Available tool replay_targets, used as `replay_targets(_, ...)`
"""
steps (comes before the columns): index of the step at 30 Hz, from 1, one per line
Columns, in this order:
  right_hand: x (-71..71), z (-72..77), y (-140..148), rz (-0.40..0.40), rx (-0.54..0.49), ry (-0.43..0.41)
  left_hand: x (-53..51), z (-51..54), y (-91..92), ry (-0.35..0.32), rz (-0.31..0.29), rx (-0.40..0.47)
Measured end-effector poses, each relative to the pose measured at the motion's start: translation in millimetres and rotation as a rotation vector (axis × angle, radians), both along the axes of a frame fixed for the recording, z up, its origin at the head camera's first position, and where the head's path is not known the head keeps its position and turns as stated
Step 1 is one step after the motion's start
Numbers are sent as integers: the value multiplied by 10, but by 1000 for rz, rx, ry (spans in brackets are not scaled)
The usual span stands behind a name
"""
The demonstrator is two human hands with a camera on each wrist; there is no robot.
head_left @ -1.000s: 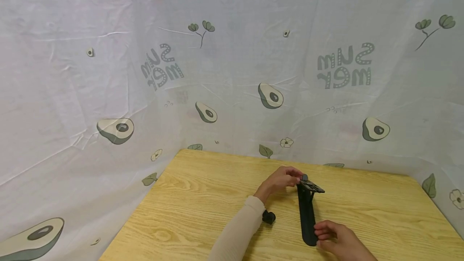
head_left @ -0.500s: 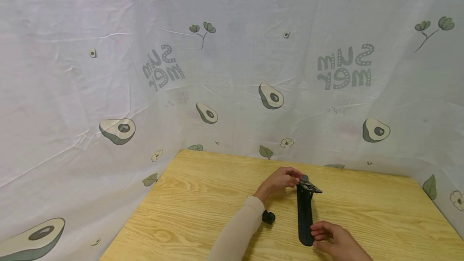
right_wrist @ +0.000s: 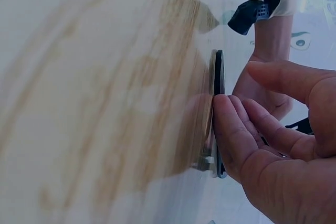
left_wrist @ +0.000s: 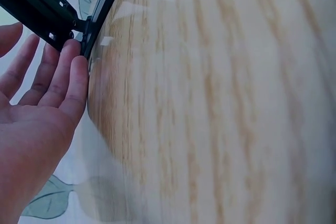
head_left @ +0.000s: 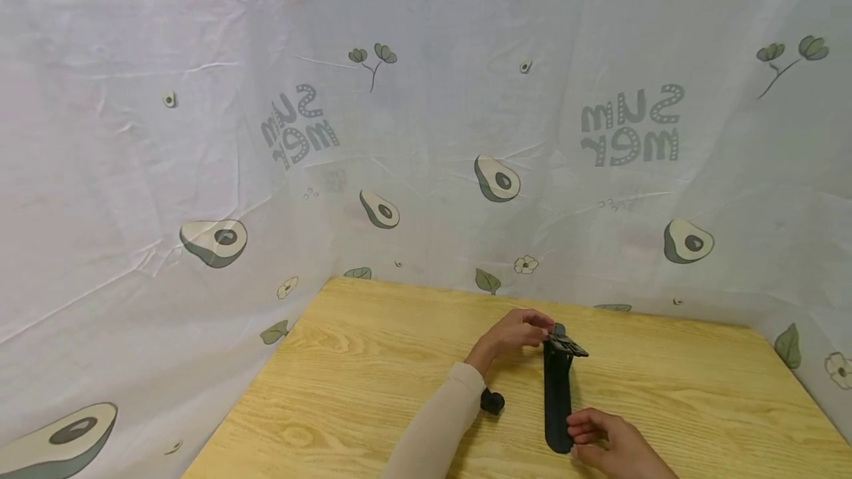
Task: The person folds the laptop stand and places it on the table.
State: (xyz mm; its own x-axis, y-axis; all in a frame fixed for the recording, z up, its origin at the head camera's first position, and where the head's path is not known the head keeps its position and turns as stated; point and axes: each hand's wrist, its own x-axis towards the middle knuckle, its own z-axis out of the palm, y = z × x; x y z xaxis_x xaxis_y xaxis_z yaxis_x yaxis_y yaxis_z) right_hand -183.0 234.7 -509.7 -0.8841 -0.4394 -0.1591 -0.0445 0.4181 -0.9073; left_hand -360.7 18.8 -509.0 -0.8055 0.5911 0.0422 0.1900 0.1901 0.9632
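A black folding stand point(head_left: 558, 398) lies on the table, its long flat base running away from me. Near its far end a hinged, slotted plate point(head_left: 569, 344) stands raised on a strut. My left hand point(head_left: 514, 331) touches the stand's far end from the left. The left wrist view shows its fingers point(left_wrist: 59, 80) extended against the hinge, the thumb apart. At the near end, my right hand point(head_left: 615, 440) touches the right edge of the base with nearly straight fingertips. The right wrist view shows that thumb point(right_wrist: 286, 80) held away from the base point(right_wrist: 220, 72).
The wood-grain table point(head_left: 373, 361) stretches to both sides of the stand. A pale patterned cloth point(head_left: 426, 117) hangs behind and to the left. A small black device point(head_left: 492, 401) sits at the left wrist, beside the sleeve point(head_left: 439, 420).
The near end of the stand has shifted slightly left, together with my right hand, and the raised plate has moved a little left too. My left hand stays nearly in place.
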Motion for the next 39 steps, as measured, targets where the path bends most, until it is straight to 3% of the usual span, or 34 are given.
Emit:
replay_targets(16,7,-13,13,2,-19,-9,-40,-57,-3,20,3,14)
replay_targets(23,-9,40,90,35,-48,-27,-19,-32,-10,18,11,9)
replay_targets(28,-41,143,133,-64,-7,-51,42,41,-44,37,20,-8)
replay_targets(35,-100,216,188,-141,48,81,198,121,-118,156,24,-60)
replay_targets(39,-150,244,194,-237,81,113,298,153,-172,202,34,-65)
